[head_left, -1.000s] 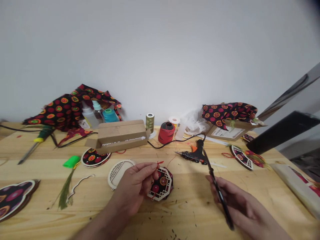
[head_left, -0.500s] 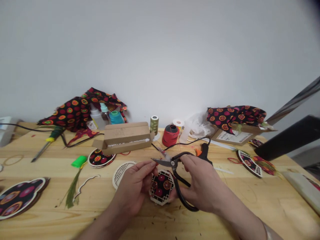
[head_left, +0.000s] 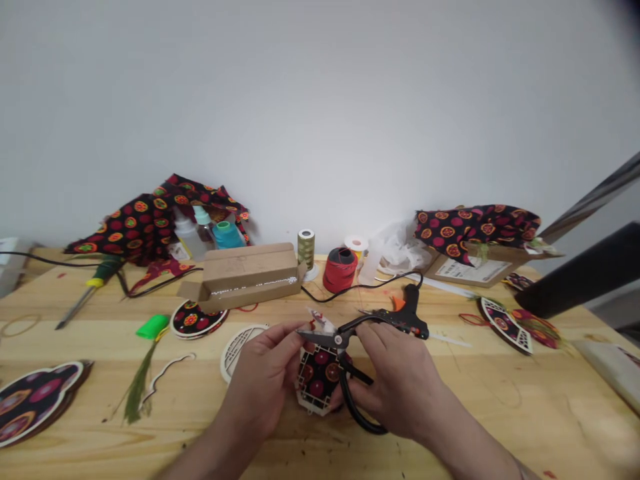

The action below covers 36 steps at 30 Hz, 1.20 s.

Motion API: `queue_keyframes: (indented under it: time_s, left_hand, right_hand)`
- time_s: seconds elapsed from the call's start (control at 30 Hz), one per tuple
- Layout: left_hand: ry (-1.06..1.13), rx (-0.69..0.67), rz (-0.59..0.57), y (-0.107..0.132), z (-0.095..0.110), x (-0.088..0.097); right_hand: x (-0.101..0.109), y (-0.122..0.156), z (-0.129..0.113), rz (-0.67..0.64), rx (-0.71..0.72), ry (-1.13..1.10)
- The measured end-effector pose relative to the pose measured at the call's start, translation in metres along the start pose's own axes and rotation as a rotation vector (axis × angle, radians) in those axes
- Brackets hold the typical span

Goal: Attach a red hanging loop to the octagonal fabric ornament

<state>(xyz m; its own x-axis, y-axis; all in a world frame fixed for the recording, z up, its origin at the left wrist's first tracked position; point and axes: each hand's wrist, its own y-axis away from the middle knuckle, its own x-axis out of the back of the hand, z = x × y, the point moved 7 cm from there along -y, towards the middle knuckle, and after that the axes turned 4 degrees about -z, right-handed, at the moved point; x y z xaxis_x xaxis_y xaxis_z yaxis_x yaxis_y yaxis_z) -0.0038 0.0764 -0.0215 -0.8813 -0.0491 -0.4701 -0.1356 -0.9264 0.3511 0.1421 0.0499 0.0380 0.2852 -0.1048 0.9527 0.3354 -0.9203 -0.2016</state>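
Observation:
My right hand (head_left: 400, 370) is closed round the black handles of a pair of scissors (head_left: 339, 340), whose blades point left to my left fingertips. Between my hands is an octagonal ornament (head_left: 318, 380) with a pale lattice frame and dark floral fabric. My left hand (head_left: 267, 367) pinches at its upper left edge, where a bit of red cord shows; the fingers behind are hidden. Right fingertips also reach the ornament's lower right side. A pale round lattice piece (head_left: 233, 350) lies partly behind my left hand.
A black glue gun (head_left: 407, 313) with its cable lies beyond my right hand. Behind stand an open cardboard box (head_left: 250, 273), a green thread spool (head_left: 306, 250) and a red cord spool (head_left: 340, 270). On the left are a screwdriver (head_left: 83, 300), a green tassel (head_left: 135, 393) and a cloud-shaped ornament (head_left: 40, 400).
The scissors have shifted slightly down and left, their blades now lying across the ornament's top edge by my left fingertips. The view has tilted a little. Both grips stay the same.

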Motion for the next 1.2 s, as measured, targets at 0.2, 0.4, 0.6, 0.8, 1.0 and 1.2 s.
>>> queue_keyframes:
  time_s: [0.2, 0.4, 0.6, 0.8, 1.0, 1.2]
  left_hand:
    - [-0.115, -0.023, 0.02, 0.005, 0.006, -0.004]
    - [-0.185, -0.074, 0.039, 0.007, 0.011, -0.006]
    - [-0.27, -0.09, 0.038, 0.007, 0.012, -0.006]
    - [-0.314, -0.095, 0.051, 0.008, 0.015, -0.005]
    - [-0.287, -0.077, 0.048, 0.008, 0.015, -0.006]
    - [-0.265, -0.071, 0.06, 0.008, 0.014, -0.005]
  right_hand:
    - [0.001, 0.001, -0.001, 0.027, -0.002, 0.012]
    - [0.001, 0.001, -0.002, 0.037, 0.008, 0.018]
    - [-0.001, 0.001, -0.001, 0.033, 0.005, 0.023]
    - [-0.002, 0.002, -0.001, 0.034, 0.008, 0.04]
    - [-0.001, 0.002, 0.0, 0.041, 0.019, 0.045]
    - [-0.002, 0.002, 0.0, 0.039, 0.033, 0.026]
